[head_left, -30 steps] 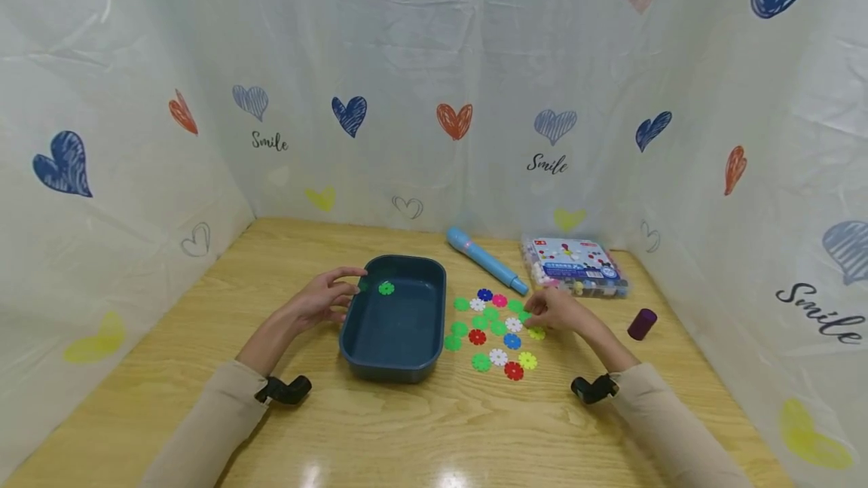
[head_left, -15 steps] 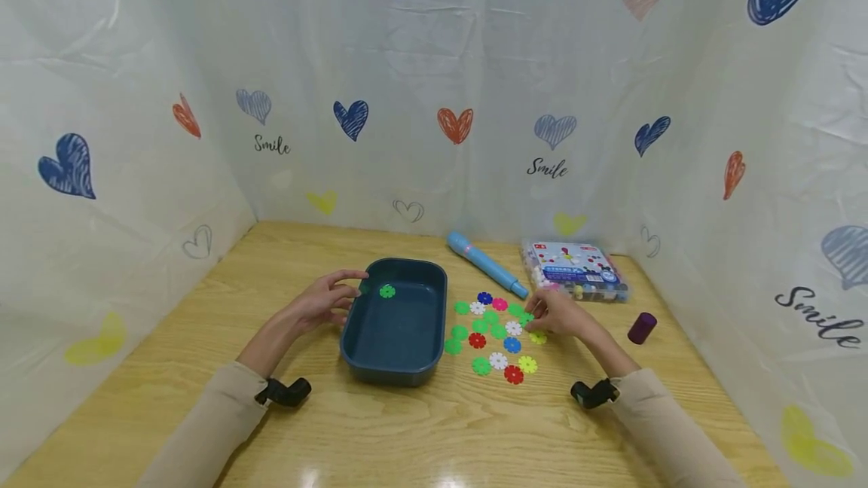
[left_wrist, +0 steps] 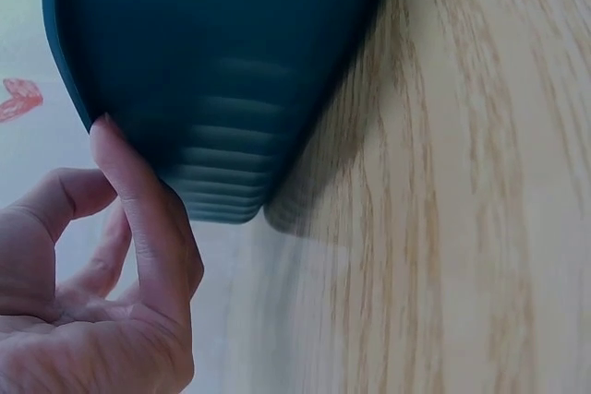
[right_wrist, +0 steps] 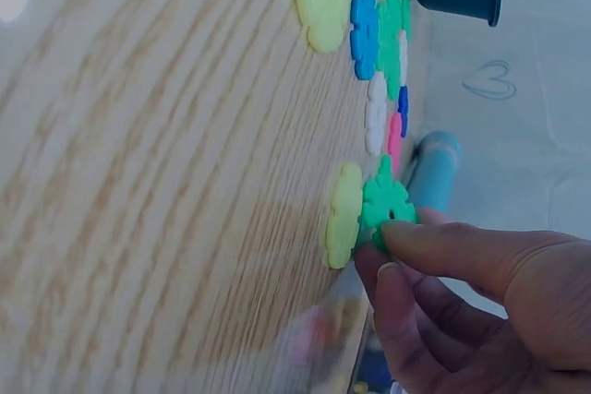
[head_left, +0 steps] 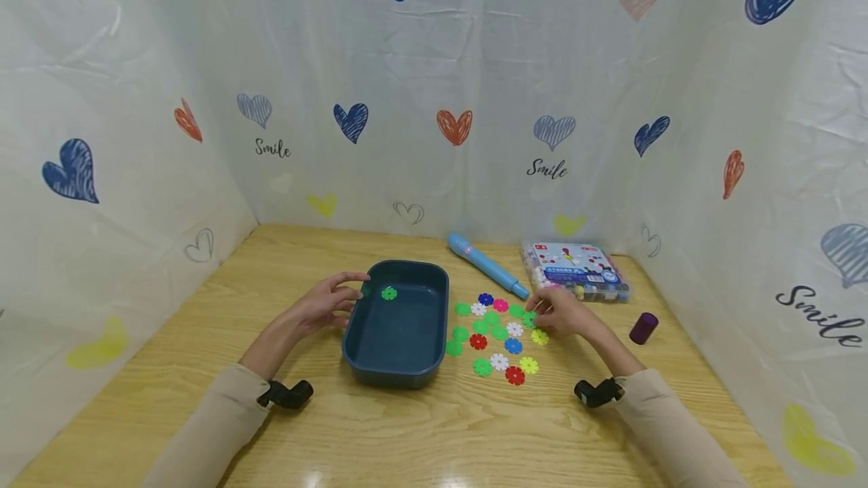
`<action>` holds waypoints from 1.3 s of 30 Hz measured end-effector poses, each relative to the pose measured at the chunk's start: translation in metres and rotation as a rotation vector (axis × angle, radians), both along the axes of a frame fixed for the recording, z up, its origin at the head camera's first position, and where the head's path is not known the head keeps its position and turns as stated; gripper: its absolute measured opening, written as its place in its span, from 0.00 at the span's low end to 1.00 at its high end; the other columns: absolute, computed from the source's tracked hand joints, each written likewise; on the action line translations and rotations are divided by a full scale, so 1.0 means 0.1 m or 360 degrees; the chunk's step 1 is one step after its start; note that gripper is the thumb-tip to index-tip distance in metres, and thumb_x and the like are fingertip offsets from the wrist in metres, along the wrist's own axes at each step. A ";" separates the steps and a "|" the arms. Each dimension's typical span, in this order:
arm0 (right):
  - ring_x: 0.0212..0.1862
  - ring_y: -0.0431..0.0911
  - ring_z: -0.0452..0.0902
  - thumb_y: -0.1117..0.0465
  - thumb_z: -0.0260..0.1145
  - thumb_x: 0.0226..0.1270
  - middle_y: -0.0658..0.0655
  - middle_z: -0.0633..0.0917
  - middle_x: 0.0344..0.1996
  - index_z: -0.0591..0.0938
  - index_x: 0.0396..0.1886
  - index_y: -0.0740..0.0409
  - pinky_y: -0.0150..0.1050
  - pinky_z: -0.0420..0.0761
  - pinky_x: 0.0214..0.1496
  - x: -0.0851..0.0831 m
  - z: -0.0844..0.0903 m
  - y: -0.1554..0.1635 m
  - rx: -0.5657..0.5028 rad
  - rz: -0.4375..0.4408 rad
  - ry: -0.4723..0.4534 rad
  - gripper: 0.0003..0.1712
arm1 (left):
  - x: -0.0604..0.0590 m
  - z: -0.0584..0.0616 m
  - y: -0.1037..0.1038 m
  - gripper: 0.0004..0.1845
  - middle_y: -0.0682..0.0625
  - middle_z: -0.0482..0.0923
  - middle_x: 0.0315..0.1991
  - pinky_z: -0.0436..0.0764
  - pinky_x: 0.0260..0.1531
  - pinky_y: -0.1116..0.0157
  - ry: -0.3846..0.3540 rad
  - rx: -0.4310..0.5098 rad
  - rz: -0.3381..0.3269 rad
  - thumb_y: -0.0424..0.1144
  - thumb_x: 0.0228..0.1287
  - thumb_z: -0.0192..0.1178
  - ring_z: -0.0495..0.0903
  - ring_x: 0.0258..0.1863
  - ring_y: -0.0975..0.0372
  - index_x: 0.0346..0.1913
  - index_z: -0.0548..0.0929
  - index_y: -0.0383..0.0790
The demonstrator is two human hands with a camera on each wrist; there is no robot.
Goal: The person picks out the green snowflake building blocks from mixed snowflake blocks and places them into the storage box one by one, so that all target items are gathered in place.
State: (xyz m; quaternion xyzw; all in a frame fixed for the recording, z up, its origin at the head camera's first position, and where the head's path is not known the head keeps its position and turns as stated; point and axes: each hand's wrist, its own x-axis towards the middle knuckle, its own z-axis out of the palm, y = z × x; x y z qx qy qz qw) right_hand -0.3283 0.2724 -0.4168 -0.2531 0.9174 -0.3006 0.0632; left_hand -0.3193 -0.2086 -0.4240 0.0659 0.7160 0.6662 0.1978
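Note:
In the head view my left hand [head_left: 327, 303] is at the left side of a dark teal plastic bin [head_left: 393, 379]. One fingertip touches the bin's rim, with the other fingers loosely bent outside the wall. A green snowflake disc [head_left: 389, 294] lies inside the bin. On the right, my right hand [head_left: 559, 310] pinches another green snowflake disc [right_wrist: 386, 200] between thumb and fingers, tilted up from the tabletop. Close by lies a yellow snowflake disc [right_wrist: 344, 217]. Several more discs, such as a red one [head_left: 478, 341] and a blue one [head_left: 513, 346], lie flat between bin and hand.
A light blue toy microphone [head_left: 487, 265] lies behind the discs. Back right is a clear box [head_left: 576, 271] of small coloured parts with a printed label. A dark purple cylinder [head_left: 643, 328] sits near the table's right side. A heart-patterned curtain [head_left: 407, 59] surrounds the table.
The green disc in my right hand is tilted up and shows more clearly than before. My left hand has stayed at the bin's rim. The head view has shifted slightly.

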 end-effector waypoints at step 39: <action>0.34 0.58 0.85 0.71 0.58 0.72 0.68 0.85 0.44 0.83 0.50 0.68 0.49 0.86 0.35 -0.07 0.37 -0.39 -0.0102 -0.0127 0.0102 0.13 | 0.01 -0.01 0.00 0.26 0.45 0.78 0.44 0.84 0.27 0.65 -0.0015 0.0032 -0.0002 0.38 0.75 0.52 0.82 0.34 0.62 0.72 0.62 0.45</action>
